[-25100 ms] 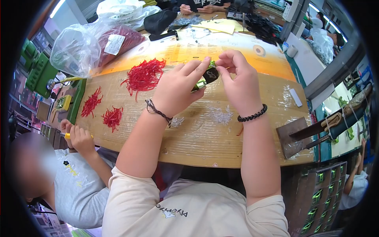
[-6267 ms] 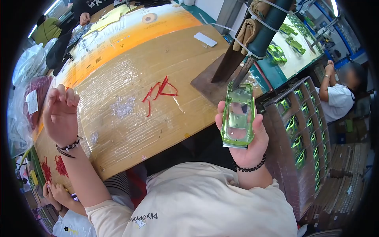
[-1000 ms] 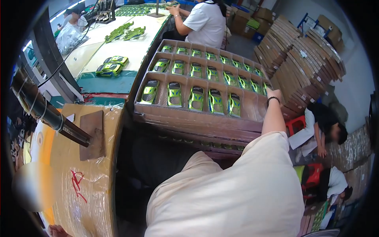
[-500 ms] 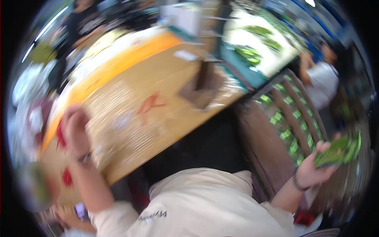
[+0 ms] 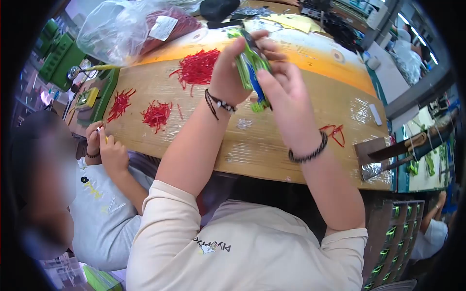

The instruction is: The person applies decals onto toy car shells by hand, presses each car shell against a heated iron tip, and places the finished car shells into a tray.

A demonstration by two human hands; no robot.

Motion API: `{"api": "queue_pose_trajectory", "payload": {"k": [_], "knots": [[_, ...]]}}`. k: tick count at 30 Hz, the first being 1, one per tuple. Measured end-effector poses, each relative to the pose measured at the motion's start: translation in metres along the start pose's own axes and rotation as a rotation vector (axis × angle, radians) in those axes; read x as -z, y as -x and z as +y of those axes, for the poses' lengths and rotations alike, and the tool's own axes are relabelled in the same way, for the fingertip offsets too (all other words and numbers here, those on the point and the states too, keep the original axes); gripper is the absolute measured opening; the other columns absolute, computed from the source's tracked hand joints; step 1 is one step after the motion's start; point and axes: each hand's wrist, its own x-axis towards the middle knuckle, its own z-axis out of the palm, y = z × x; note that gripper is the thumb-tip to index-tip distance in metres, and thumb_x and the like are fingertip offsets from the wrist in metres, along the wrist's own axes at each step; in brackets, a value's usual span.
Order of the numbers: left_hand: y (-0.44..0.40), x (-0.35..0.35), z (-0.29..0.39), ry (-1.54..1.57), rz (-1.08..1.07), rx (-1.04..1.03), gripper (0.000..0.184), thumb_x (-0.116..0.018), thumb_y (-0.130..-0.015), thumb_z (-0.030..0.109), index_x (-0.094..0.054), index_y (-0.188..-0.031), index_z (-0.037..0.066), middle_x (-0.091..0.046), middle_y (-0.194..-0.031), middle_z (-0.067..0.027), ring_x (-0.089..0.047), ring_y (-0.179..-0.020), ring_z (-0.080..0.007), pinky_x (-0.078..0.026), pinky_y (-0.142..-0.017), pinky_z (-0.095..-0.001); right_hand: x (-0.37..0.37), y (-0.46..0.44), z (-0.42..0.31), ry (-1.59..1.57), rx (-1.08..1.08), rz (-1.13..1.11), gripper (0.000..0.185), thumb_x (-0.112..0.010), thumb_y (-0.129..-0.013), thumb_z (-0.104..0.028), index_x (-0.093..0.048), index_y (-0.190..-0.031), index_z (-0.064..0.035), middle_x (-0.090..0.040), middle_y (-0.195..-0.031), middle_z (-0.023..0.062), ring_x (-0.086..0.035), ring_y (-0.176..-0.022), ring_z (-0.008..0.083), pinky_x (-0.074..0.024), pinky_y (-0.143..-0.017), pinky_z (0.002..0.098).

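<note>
Above the table I hold a glossy green piece with a blue stripe, long and narrow; its exact kind is unclear. My left hand is wrapped round its left side. From the right, my right hand grips the same piece, with the thumb against its lower part. Fingers partly cover the piece, and some of them are blurred. Below the hands, small clear bits lie on the brown tabletop. A heap of thin red strips is just left of my left hand.
Smaller red heaps lie to the left, near a co-worker's hands. A plastic bag stands at the back left. At the right edge is a metal bracket with a dark handle; a tray of green pieces sits lower right.
My view has swung left. My right hand has brought green material from the tray side to above the table. My left hand has come up to the green piece and now grips it too.
</note>
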Motion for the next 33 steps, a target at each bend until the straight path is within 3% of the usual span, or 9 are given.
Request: {"api": "queue_pose_trajectory", "payload": {"k": [1, 2, 4, 5, 6, 7, 10, 15, 33], "knots": [[-0.008, 0.008, 0.01, 0.226, -0.089, -0.06, 0.043, -0.052, -0.092, 0.036, -0.049, -0.121, 0.004, -0.061, -0.098, -0.0086, -0.062, -0.093, -0.0261, -0.051, -0.088, -0.0436, 0.001, -0.012, 0.005, 0.049, -0.026, -0.024, 0.03, -0.059, -0.094, -0.018, -0.051, -0.11, 0.0054, -0.062, -0.095, 0.008, -0.058, -0.082, 0.0121, -0.0478, -0.072, 0.025], [-0.006, 0.011, 0.013, 0.071, 0.192, -0.145, 0.034, -0.054, -0.09, 0.033, -0.052, -0.112, 0.007, -0.059, -0.094, -0.0049, -0.061, -0.085, -0.0235, -0.052, -0.081, -0.0431, 0.008, -0.022, 0.008, 0.098, -0.055, -0.045, 0.028, -0.06, -0.093, -0.019, -0.056, -0.105, 0.0053, -0.063, -0.094, 0.0081, -0.058, -0.082, 0.0124, -0.048, -0.073, 0.0256], [-0.01, 0.027, 0.02, 0.142, 0.42, -0.197, 0.029, -0.059, -0.087, 0.032, -0.053, -0.106, 0.011, -0.059, -0.09, -0.0026, -0.06, -0.079, -0.0204, -0.052, -0.075, -0.0397, 0.025, -0.029, 0.015, 0.345, -0.072, -0.065, 0.024, -0.063, -0.09, -0.019, -0.062, -0.096, 0.0041, -0.065, -0.091, 0.0092, -0.059, -0.082, 0.0141, -0.0483, -0.074, 0.0267], [-0.011, 0.031, 0.024, 0.249, 0.418, -0.172, 0.028, -0.062, -0.086, 0.032, -0.053, -0.1, 0.009, -0.056, -0.086, -0.0017, -0.059, -0.077, -0.0148, -0.052, -0.069, -0.0323, 0.035, -0.027, 0.023, 0.541, -0.055, -0.068, 0.022, -0.064, -0.088, -0.019, -0.064, -0.091, 0.003, -0.066, -0.091, 0.0102, -0.06, -0.082, 0.0155, -0.0485, -0.075, 0.0273], [-0.011, 0.037, 0.027, 0.32, 0.425, -0.138, 0.029, -0.063, -0.085, 0.031, -0.053, -0.101, 0.009, -0.054, -0.084, -0.0013, -0.058, -0.076, -0.0141, -0.051, -0.065, -0.0305, 0.038, -0.026, 0.023, 0.731, -0.031, -0.067, 0.02, -0.065, -0.087, -0.018, -0.066, -0.086, 0.002, -0.066, -0.09, 0.0112, -0.061, -0.082, 0.0169, -0.0486, -0.075, 0.0279], [-0.01, 0.041, 0.027, 0.317, 0.403, -0.119, 0.031, -0.063, -0.086, 0.032, -0.052, -0.102, 0.008, -0.054, -0.085, -0.002, -0.057, -0.076, -0.0141, -0.051, -0.065, -0.0297, 0.04, -0.023, 0.018, 0.864, 0.025, -0.256, 0.014, -0.064, -0.082, -0.014, -0.068, -0.086, -0.0011, -0.065, -0.092, 0.0147, -0.062, -0.084, 0.0252, -0.0498, -0.076, 0.0323], [-0.011, 0.052, 0.026, 0.437, 0.255, 0.049, 0.038, -0.061, -0.084, 0.038, -0.051, -0.1, 0.005, -0.054, -0.087, -0.005, -0.055, -0.076, -0.0165, -0.05, -0.063, -0.0297, 0.04, -0.013, 0.025, 0.977, 0.039, -0.564, 0.013, -0.063, -0.08, -0.011, -0.069, -0.087, -0.0019, -0.064, -0.09, 0.0144, -0.062, -0.087, 0.0299, -0.0505, -0.078, 0.0373], [-0.011, 0.053, 0.018, 0.614, 0.255, 0.16, 0.053, -0.055, -0.084, 0.047, -0.046, -0.1, -0.003, -0.05, -0.092, -0.0111, -0.052, -0.078, -0.0201, -0.048, -0.06, -0.0297, 0.037, -0.011, 0.034, 1.091, 0.059, -0.62, 0.01, -0.064, -0.08, -0.011, -0.068, -0.086, -0.0042, -0.061, -0.087, 0.0133, -0.061, -0.088, 0.0313, -0.0505, -0.078, 0.039], [-0.008, 0.056, 0.016, 0.489, 0.42, 0.029, 0.05, -0.048, -0.086, 0.05, -0.051, -0.087, 0.0, -0.054, -0.081, -0.0087, -0.052, -0.073, -0.0201, -0.049, -0.064, -0.0306, 0.034, -0.006, 0.028, 1.116, 0.046, -0.677, 0.009, -0.067, -0.081, -0.012, -0.067, -0.085, -0.0041, -0.059, -0.088, 0.0116, -0.061, -0.084, 0.0312, -0.0505, -0.076, 0.0388]]}}
